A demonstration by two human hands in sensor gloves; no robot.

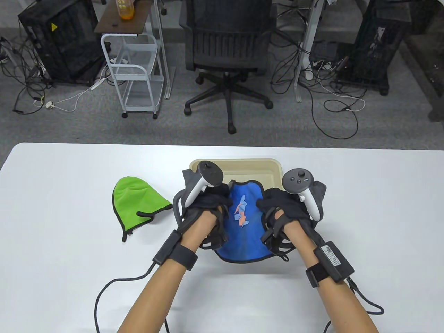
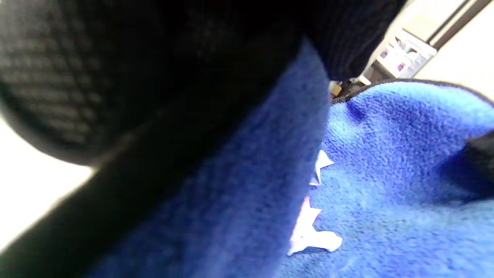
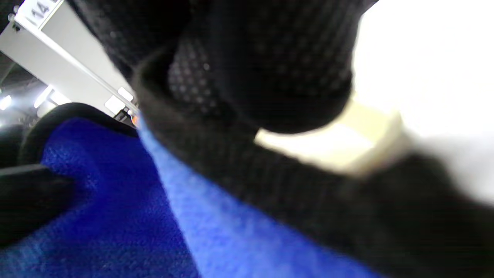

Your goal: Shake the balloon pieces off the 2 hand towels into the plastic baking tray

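Note:
A blue hand towel with black edging is held up between both hands, sagging in the middle, partly over the beige plastic baking tray. Several small blue and orange balloon pieces lie in its fold; the left wrist view shows them as pale scraps on the blue cloth. My left hand grips the towel's left side and my right hand grips its right side. A green hand towel lies flat on the table to the left, with no pieces visible on it.
The white table holds glove cables near its front edge. Beyond the far edge stand an office chair, a white wire cart and black crates among loose floor cables.

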